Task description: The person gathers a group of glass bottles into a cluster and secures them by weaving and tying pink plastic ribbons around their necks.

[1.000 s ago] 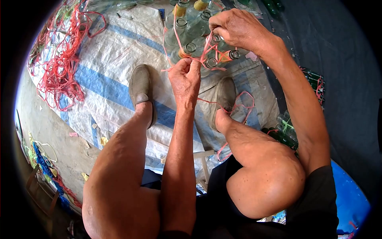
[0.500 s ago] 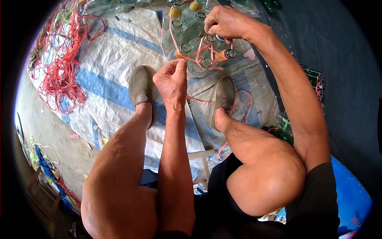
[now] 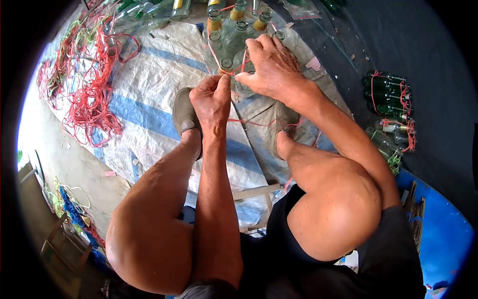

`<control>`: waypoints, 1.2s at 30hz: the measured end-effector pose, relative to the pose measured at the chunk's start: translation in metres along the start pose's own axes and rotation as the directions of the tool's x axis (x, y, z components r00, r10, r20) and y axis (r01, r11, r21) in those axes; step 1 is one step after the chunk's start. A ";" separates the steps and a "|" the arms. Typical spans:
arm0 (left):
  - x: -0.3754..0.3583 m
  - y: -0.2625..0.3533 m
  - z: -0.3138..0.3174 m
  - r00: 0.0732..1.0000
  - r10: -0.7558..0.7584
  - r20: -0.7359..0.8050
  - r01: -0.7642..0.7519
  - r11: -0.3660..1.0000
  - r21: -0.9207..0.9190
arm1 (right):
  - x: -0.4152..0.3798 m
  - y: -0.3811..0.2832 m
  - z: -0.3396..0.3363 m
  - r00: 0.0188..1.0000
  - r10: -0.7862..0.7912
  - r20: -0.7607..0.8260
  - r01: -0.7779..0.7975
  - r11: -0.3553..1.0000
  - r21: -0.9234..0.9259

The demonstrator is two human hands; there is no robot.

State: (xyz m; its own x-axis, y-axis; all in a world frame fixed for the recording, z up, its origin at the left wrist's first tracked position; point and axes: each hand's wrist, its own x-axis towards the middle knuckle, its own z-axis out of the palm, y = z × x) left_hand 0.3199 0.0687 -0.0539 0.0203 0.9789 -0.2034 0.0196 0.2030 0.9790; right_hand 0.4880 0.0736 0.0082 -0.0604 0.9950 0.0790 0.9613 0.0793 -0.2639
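Note:
Several upright clear glass bottles [image 3: 238, 36] stand close together at the top centre, some with yellow labels. Pink-red string [image 3: 211, 47] runs around and between their necks. My left hand [image 3: 212, 97] is closed in a pinch on the string just in front of the nearest bottle, and a strand trails from it to the right. Over the right front bottles my right hand [image 3: 274, 65] is spread, thumb and fingers apart, hiding some of the necks. Nothing is visibly gripped in it.
Tangled red string [image 3: 92, 94] lies on the white and blue sheet [image 3: 139, 112] at the left. Bundled green bottles [image 3: 388, 94] lie at the right, near a blue surface [image 3: 443, 229]. My two shoes rest on the sheet, and more bottles [image 3: 154, 12] lie at the top left.
My right hand has come down and left over the bottles, and its fingers have opened. My left hand keeps its pinch near the front bottle. The camera view has shifted slightly.

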 end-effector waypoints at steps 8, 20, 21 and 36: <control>0.004 0.012 -0.007 0.993 0.115 0.024 -0.117 0.975 0.188 | -0.004 -0.008 0.013 0.989 -0.053 -0.137 0.044 0.997 -0.068; 0.017 0.060 -0.013 0.950 0.141 0.279 -0.305 0.612 0.730 | -0.008 -0.006 0.014 0.987 -0.012 -0.160 0.009 1.000 -0.020; 0.021 0.064 -0.012 0.934 0.147 0.325 -0.348 0.577 0.739 | -0.009 -0.006 0.014 0.990 -0.001 -0.143 -0.002 1.000 -0.020; 0.090 0.094 0.012 0.673 0.106 0.732 -0.731 0.246 0.636 | -0.011 0.003 0.024 0.966 -0.038 -0.257 0.058 0.996 0.070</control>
State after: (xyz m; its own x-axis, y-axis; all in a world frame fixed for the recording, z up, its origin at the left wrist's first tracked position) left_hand 0.3356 0.1758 0.0200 0.7478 0.6624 -0.0438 0.6257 -0.6812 0.3800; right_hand 0.4856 0.0640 -0.0166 -0.0262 0.9425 0.3332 0.9351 0.1410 -0.3252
